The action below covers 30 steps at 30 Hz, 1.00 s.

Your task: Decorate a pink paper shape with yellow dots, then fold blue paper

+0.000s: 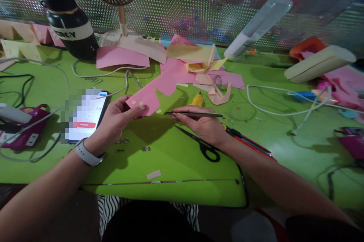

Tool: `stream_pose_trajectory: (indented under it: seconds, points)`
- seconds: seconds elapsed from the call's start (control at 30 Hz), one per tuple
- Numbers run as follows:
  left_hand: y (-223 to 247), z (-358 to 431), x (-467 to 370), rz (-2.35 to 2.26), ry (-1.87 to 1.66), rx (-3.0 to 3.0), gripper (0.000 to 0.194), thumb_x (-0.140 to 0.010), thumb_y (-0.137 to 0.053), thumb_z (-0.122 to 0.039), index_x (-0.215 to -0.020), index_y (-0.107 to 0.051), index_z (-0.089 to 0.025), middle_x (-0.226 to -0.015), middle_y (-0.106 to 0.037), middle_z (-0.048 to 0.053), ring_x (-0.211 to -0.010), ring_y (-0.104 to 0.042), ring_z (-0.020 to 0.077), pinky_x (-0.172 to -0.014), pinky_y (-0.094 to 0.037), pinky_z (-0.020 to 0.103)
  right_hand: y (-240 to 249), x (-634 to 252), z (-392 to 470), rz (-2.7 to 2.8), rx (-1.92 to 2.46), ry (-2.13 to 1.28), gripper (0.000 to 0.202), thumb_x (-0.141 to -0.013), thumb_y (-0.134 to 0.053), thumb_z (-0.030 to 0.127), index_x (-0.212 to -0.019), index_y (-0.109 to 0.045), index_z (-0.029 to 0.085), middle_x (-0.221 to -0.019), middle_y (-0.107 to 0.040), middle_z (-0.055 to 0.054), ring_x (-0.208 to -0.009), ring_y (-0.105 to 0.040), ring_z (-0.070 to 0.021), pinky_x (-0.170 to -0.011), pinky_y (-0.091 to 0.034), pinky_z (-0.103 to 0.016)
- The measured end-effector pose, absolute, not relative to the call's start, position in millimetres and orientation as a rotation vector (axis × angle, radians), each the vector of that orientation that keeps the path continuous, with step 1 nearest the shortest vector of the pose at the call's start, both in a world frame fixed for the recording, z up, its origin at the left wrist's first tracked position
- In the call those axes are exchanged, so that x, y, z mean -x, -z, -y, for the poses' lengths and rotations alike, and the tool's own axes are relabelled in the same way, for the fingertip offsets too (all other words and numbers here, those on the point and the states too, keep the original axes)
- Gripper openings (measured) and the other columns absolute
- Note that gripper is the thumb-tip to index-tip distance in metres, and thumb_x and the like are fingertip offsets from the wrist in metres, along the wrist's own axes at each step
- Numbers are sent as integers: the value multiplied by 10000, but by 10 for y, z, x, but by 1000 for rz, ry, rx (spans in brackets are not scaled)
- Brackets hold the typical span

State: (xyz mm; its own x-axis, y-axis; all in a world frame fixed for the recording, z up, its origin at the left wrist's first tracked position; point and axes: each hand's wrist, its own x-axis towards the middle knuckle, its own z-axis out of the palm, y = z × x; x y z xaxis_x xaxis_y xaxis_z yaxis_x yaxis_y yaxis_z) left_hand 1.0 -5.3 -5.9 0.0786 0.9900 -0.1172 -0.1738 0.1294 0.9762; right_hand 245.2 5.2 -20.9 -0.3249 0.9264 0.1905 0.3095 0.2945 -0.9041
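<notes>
Pinched between the thumb and fingers of my left hand point(121, 117) is a notched pink paper piece point(153, 96), with small pale yellow bits on its lower left part. My right hand point(200, 124) is closed on slim dark tweezers point(199, 114), their tips pointing left, close to the paper's lower right edge. A tiny pale bit shows near the tips; whether they grip it I cannot tell. Black scissors point(203, 145) lie just below my right hand, and a yellow object point(197, 99) sits above it.
A lit phone point(88, 117) lies left of my left hand. Behind are a dark bottle point(72, 25), a fan point(122, 22), coloured paper scraps point(196, 52) and a clear bottle point(258, 25). White cables point(256, 107) cross the green table point(182, 166). A red-edged tool point(250, 143) lies by my right forearm.
</notes>
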Motion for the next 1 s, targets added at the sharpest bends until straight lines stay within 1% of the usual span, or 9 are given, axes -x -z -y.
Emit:
stream_pose_trajectory:
  seconds: [0.2, 0.33, 0.47, 0.63, 0.77, 1.0]
  points:
    - [83, 84, -36, -1126, -1013, -1042, 238, -736, -796, -297, -909, -702, -163, -830, -724, 38, -693, -636, 114, -604, -471, 203, -51, -2479, 104, 1812, 1085, -937, 160, -845, -692, 314, -969, -752, 231, -909, -777, -38, -812, -746, -198, -738, -634, -331]
    - [80, 117, -95, -1085, -933, -1062, 247, -722, -804, -275, -914, -699, -161, -828, -735, 41, -703, -651, 124, -622, -490, 212, -192, -2461, 170, 1893, 1058, -808, 136, -853, -687, 284, -966, -760, 268, -936, -777, -14, -815, -743, -191, -743, -633, -321]
    - [56, 133, -136, -1036, -934, -1049, 219, -719, -805, -238, -904, -710, -170, -817, -740, 30, -675, -644, 110, -621, -498, 206, -201, -2437, 179, 1951, 1050, -773, 137, -856, -685, 249, -964, -764, 280, -935, -778, 2, -803, -741, -182, -738, -630, -313]
    - [59, 133, -133, -1004, -901, -1031, 270, -719, -807, -244, -955, -697, -173, -893, -753, 47, -756, -681, 137, -688, -528, 231, -175, -2437, 183, 1985, 1067, -728, 142, -860, -683, 265, -972, -766, 293, -947, -775, 4, -817, -741, -199, -744, -628, -337]
    - [78, 133, -130, -984, -876, -1048, 257, -738, -793, -252, -962, -697, -174, -926, -754, 58, -761, -683, 133, -686, -526, 226, -177, -2429, 191, 2000, 1053, -700, 143, -862, -678, 275, -971, -769, 283, -940, -776, -4, -824, -744, -209, -743, -631, -347]
    - [94, 130, -127, -975, -873, -1015, 260, -726, -804, -241, -960, -705, -183, -951, -757, 54, -759, -686, 122, -687, -526, 217, -185, -2413, 192, 2004, 1009, -690, 145, -852, -693, 245, -972, -768, 273, -934, -778, 0, -804, -749, -202, -737, -631, -331]
